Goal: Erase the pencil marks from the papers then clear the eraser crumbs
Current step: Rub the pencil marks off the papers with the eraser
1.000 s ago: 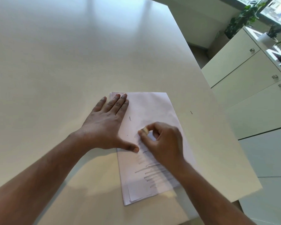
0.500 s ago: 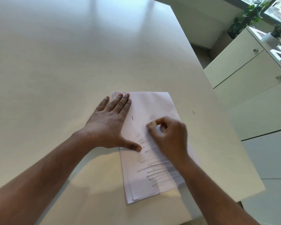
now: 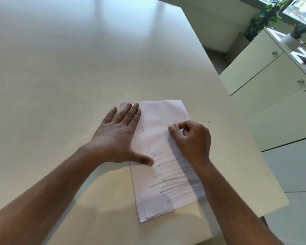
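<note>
A stack of white papers (image 3: 163, 114) lies on the white table (image 3: 78, 68) near its right edge. Grey pencil strokes (image 3: 168, 175) cover the lower half of the top sheet; a short dark mark (image 3: 143, 129) sits higher up. My left hand (image 3: 117, 137) lies flat, fingers spread, on the stack's left side. My right hand (image 3: 193, 140) pinches a small eraser (image 3: 175, 126) between thumb and fingers, its tip on the paper at the right side, above the strokes.
A tiny dark crumb (image 3: 209, 122) lies on the table right of the papers. The table's right edge runs close by. Beyond it stand white cabinets (image 3: 265, 82) with metal knobs and potted plants (image 3: 265, 16) by a window.
My right hand has slid the eraser up and to the right across the sheet, uncovering more of the pencil strokes. My left hand has stayed flat on the stack.
</note>
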Motion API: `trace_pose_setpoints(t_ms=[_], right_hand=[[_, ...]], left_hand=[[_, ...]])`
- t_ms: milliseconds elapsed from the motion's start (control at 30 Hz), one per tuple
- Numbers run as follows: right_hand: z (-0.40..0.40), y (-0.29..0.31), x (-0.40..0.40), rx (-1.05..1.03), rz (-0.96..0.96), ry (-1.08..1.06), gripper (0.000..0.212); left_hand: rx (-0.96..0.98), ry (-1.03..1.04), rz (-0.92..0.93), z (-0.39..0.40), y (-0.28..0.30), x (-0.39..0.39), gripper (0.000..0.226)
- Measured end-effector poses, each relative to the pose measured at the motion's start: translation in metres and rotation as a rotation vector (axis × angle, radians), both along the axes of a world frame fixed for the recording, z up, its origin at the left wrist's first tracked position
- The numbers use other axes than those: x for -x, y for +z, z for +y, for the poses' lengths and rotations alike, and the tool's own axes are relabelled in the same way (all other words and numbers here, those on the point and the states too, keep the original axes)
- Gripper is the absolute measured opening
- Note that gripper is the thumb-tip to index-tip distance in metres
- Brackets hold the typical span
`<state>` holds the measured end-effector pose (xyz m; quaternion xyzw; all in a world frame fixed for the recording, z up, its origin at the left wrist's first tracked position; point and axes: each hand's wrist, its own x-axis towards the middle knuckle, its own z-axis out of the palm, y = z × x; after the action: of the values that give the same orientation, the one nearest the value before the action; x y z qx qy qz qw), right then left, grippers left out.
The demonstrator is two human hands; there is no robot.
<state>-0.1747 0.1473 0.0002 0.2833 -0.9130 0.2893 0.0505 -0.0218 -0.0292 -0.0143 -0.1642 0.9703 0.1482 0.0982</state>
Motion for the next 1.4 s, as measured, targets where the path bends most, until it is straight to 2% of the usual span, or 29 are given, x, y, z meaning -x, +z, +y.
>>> trace_pose_setpoints(t_ms=[33,133,167,267,300,400,433,567,600,700,833,867,967,1000,1133,1233,1267,1400], right_hand=[[0.0,0.0,-0.009,0.014,-0.011,0.017,0.023],[0.0,0.002,-0.057,-0.001,-0.047,0.286,0.02],[0.001,0.001,-0.054,-0.024,-0.039,0.29,0.021],[0.003,0.002,-0.019,-0.019,0.059,0.08,0.023],[0.003,0.004,-0.02,-0.009,0.052,0.082,0.023],[0.003,0.007,-0.067,-0.023,0.015,0.345,0.019],[0.004,0.005,-0.069,-0.025,0.008,0.373,0.019],[-0.001,0.002,-0.022,-0.018,0.061,0.123,0.023],[-0.002,0.003,-0.025,-0.021,0.035,0.137,0.022],[0.001,0.003,-0.053,-0.022,-0.068,0.363,0.023],[0.002,0.004,-0.02,-0.044,-0.011,0.181,0.025],[0.002,0.005,-0.021,-0.048,-0.016,0.181,0.024],[0.003,0.005,-0.049,-0.039,-0.079,0.361,0.023],[0.003,0.004,-0.046,-0.052,-0.08,0.348,0.023],[0.0,0.005,-0.021,-0.052,-0.017,0.161,0.023],[0.004,0.005,-0.051,-0.038,-0.06,0.339,0.022],[0.005,0.005,-0.049,-0.044,-0.068,0.33,0.023],[0.005,0.005,-0.023,-0.048,-0.011,0.137,0.024]], left_hand=[[0.001,0.001,0.001,0.0,-0.001,0.0,0.161],[0.007,0.0,-0.003,-0.001,-0.001,0.0,0.159],[0.007,-0.001,-0.004,-0.001,-0.001,0.0,0.159],[-0.001,-0.002,-0.005,-0.001,-0.001,0.0,0.161],[0.0,-0.001,-0.002,-0.001,-0.001,0.0,0.161],[0.013,-0.004,-0.003,-0.001,-0.002,0.0,0.157],[0.009,-0.003,-0.002,-0.001,-0.002,0.0,0.157],[-0.003,0.002,0.007,0.0,-0.001,0.0,0.163],[-0.001,0.003,0.007,0.0,-0.002,0.0,0.162],[0.011,0.002,0.002,-0.001,-0.001,0.0,0.158],[-0.005,0.002,0.003,-0.001,-0.001,0.0,0.162],[-0.005,0.002,0.004,0.0,-0.002,0.0,0.162],[0.014,0.004,0.005,-0.001,-0.001,0.0,0.158],[0.018,0.005,0.007,-0.001,-0.001,0.0,0.159],[0.009,0.008,0.003,0.0,-0.001,0.0,0.162],[0.014,0.007,0.004,-0.001,-0.002,0.0,0.159],[0.014,0.008,0.007,-0.001,-0.002,0.0,0.159],[0.007,0.006,0.008,0.0,-0.002,0.0,0.162]])
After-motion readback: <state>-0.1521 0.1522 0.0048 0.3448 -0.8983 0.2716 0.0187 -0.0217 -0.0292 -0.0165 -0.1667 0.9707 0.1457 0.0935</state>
